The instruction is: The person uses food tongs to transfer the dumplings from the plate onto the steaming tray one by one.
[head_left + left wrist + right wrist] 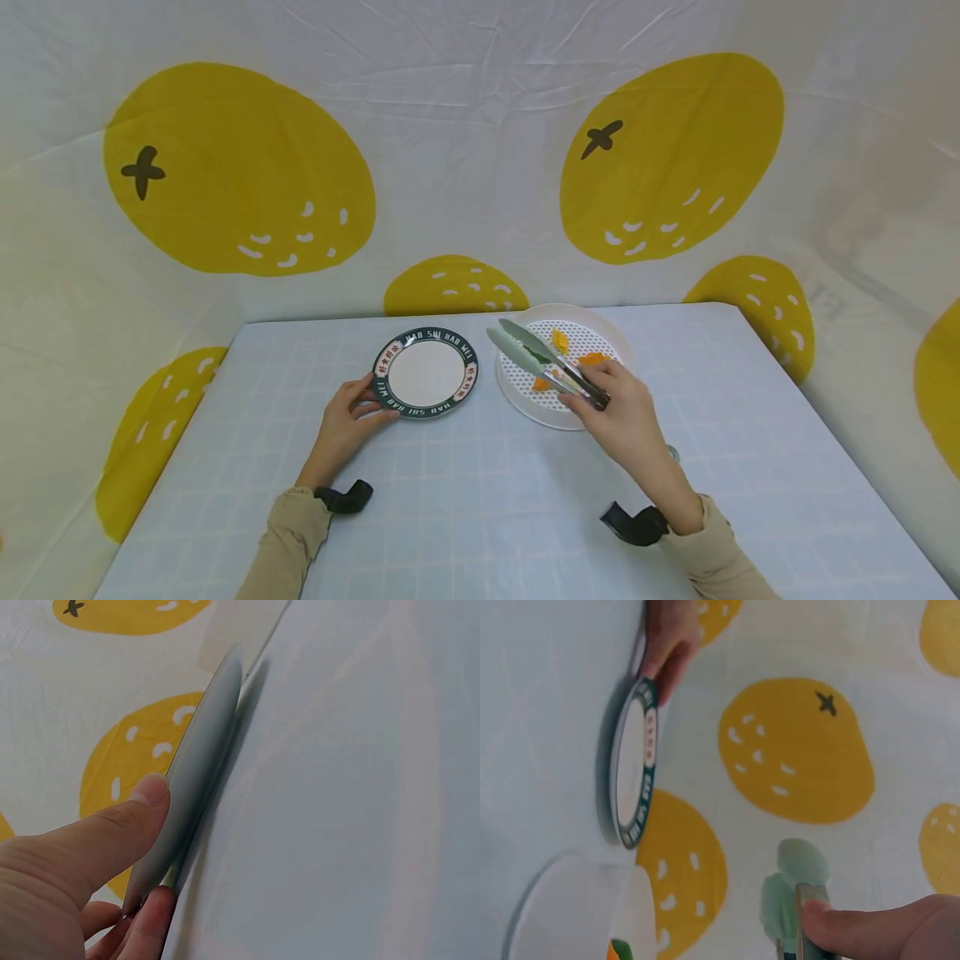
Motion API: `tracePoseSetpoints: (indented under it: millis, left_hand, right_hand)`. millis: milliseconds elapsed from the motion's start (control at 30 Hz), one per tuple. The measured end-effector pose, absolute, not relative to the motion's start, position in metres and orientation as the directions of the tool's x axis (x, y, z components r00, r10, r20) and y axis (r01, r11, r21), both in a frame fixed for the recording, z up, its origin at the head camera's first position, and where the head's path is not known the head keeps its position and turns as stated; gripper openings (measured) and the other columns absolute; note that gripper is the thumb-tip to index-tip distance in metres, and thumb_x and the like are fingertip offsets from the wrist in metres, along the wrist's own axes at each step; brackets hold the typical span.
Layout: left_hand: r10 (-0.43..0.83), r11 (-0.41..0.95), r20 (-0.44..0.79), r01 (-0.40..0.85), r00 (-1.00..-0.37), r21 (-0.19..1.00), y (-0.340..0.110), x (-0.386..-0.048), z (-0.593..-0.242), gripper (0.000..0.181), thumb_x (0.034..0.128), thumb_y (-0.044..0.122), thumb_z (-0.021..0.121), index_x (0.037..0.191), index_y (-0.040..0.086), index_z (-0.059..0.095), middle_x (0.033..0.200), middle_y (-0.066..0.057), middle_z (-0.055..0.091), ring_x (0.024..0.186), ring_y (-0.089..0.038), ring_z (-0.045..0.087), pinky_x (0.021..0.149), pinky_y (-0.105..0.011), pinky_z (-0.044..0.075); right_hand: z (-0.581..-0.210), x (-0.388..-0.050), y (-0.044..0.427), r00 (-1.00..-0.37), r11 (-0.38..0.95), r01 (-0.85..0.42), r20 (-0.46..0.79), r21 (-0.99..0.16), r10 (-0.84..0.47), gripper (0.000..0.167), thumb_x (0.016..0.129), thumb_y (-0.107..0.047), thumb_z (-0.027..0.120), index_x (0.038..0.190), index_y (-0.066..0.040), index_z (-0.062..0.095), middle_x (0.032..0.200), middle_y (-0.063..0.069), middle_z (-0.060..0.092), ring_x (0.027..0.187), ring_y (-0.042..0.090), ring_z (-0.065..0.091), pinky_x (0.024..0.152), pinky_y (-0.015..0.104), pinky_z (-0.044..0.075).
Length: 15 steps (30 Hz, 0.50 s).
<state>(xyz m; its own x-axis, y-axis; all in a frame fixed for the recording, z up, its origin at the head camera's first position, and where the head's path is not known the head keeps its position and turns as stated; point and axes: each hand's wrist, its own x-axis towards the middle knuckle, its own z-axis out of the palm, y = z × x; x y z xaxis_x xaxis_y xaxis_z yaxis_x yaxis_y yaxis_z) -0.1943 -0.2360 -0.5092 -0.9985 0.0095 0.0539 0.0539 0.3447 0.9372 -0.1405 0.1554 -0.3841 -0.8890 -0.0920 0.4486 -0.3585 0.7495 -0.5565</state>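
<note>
A white plate (pixel 426 373) with a dark green lettered rim is gripped at its left edge by my left hand (pixel 350 425). In the left wrist view the thumb (pixel 152 790) lies on the plate's edge and fingers are under it. My right hand (pixel 618 417) holds a pair of tongs (pixel 536 354) with pale green tips, above a white perforated tray (pixel 525 402). Inside the tray lie orange and yellow pieces (pixel 560 341) and something green (pixel 537 354), partly hidden by the tongs. Nothing shows between the tong tips, which stand slightly apart.
The table (pixel 465 517) wears a pale blue checked cloth. Behind and beside it hangs a white sheet (pixel 465 167) printed with large yellow fruit. A small round object (pixel 673 453) peeks out beside the right wrist. Black straps (pixel 345 497) circle both wrists.
</note>
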Motion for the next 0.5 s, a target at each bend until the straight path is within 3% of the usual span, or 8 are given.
tracePoseSetpoints:
  millis: [167, 500]
  left_hand:
    - [0.016, 0.327, 0.048, 0.05, -0.999, 0.944, -0.235, -0.192, -0.505, 0.092, 0.0787, 0.022, 0.086, 0.153, 0.004, 0.035, 0.131, -0.013, 0.045, 0.116, -0.028, 0.057, 0.096, -0.019, 0.053]
    - [0.009, 0.332, 0.047, 0.047, -0.999, 0.942, -0.234, -0.194, -0.507, 0.091, 0.0789, 0.02, 0.086, 0.153, 0.004, 0.035, 0.13, -0.013, 0.046, 0.116, -0.027, 0.057, 0.096, -0.019, 0.054]
  right_hand:
    - [-0.396, -0.135, 0.124, -0.903, 0.71, -0.375, 0.409, -0.596, -0.133, 0.045, 0.076, -0.01, 0.087, 0.115, 0.005, 0.07, 0.102, 0.011, 0.061, 0.083, 0.019, 0.055, 0.06, 0.024, 0.048]
    - [-0.424, -0.124, 0.082, -0.927, 0.651, -0.375, 0.284, -0.66, -0.245, 0.041, 0.083, -0.002, 0.078, 0.12, 0.006, 0.063, 0.102, 0.013, 0.052, 0.074, 0.015, 0.049, 0.05, 0.017, 0.047]
